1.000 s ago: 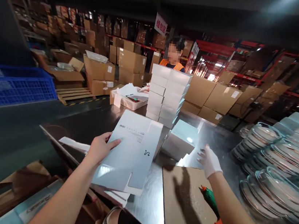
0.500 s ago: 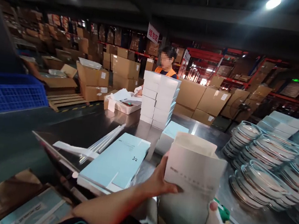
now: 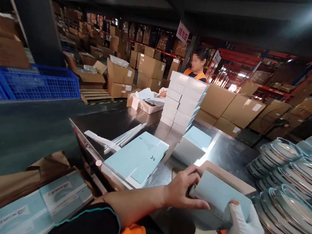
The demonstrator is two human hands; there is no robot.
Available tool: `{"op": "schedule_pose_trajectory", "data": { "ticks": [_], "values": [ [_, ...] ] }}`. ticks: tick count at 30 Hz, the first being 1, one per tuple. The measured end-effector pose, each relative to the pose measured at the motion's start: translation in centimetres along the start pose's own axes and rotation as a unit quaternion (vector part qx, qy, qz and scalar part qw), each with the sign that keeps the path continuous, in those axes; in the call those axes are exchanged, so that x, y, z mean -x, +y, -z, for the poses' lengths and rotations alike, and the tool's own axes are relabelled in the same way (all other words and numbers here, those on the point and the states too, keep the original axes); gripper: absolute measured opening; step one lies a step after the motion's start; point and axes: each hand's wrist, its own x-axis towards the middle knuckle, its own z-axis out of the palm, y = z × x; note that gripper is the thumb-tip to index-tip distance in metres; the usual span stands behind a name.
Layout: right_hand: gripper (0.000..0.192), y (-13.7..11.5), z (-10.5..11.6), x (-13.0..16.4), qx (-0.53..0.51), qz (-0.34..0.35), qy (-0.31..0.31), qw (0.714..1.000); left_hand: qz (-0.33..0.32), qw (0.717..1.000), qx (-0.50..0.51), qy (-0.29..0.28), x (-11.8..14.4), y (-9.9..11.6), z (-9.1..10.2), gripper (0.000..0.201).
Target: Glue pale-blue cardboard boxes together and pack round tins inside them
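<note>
Between my two hands is a light blue carton (image 3: 220, 198) with a raised flap at its far side that shows a brown inner face. My left hand (image 3: 185, 188), bare, grips the carton's left side, thumb across the front. My right hand (image 3: 246, 230), in a white glove with the thumb tip uncovered, holds its right side, thumb on the upper panel. The carton's underside is hidden. Left of it lies a stack of flat light blue cartons (image 3: 136, 154). Beyond my hands sits a closed blue-topped box (image 3: 192, 145).
Stacks of glass lids (image 3: 291, 204) stand at the right. A tall pile of white boxes (image 3: 182, 103) rises at the back, a co-worker (image 3: 198, 70) behind it. White rods (image 3: 126, 138) lie at the table's left. An open cardboard box (image 3: 18, 175) with blue boxes is at lower left.
My view has turned left, so the surroundings sit further right. The carton has tipped from upright to a flatter angle, and my right thumb now lies on its upper panel.
</note>
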Motion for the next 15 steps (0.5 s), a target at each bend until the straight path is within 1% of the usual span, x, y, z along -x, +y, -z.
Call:
{"op": "schedule_pose_trajectory", "data": {
  "ticks": [1,2,3,4,6,7,8,10,11,12,13,14,15],
  "values": [
    [0.047,-0.5,-0.5,0.1,-0.001,-0.012,0.033,0.999,0.003,0.999,0.020,0.026,0.1,0.0,-0.1,0.073],
    [0.047,-1.1,-0.8,0.1,-0.013,-0.021,0.059,0.998,0.006,0.999,0.035,0.037,0.3,0.0,-0.1,0.085],
    [0.049,-1.6,-1.1,0.1,-0.034,-0.025,0.073,0.996,0.011,0.999,0.041,0.029,0.5,-0.1,-0.2,0.094],
    [0.051,-2.0,-1.1,-0.1,-0.057,-0.025,0.073,0.995,0.018,0.999,0.040,0.006,0.6,-0.3,-0.2,0.097],
    [0.052,-2.2,-0.3,-0.8,-0.068,-0.021,0.059,0.996,0.027,0.998,0.026,-0.044,0.8,-0.5,0.0,0.088],
    [0.051,-1.9,0.4,-1.4,-0.041,-0.015,0.053,0.998,0.031,0.998,0.020,-0.047,0.8,-0.5,0.1,0.083],
    [0.051,-1.2,1.3,-2.1,0.008,-0.004,0.048,0.999,0.039,0.999,0.015,-0.032,0.8,-0.5,0.3,0.080],
    [0.052,1.3,3.4,-3.5,0.150,0.008,0.028,0.988,0.058,0.998,0.010,0.019,0.6,-0.3,0.7,0.079],
    [0.050,3.1,4.3,-4.1,0.224,-0.006,0.005,0.975,0.067,0.997,0.013,0.045,0.5,-0.1,1.0,0.078],
    [0.045,5.1,5.1,-4.3,0.287,-0.043,-0.030,0.957,0.073,0.995,0.020,0.067,0.4,0.1,1.3,0.077],
    [0.039,7.3,5.7,-4.2,0.328,-0.097,-0.076,0.937,0.074,0.993,0.031,0.083,0.3,0.4,1.5,0.076],
    [0.036,9.4,6.1,-3.8,0.342,-0.148,-0.127,0.919,0.069,0.992,0.046,0.095,0.2,0.6,1.7,0.074],
    [0.037,11.4,6.4,-3.0,0.335,-0.171,-0.150,0.914,0.061,0.991,0.059,0.101,0.1,0.8,1.8,0.073]
  ]
}}
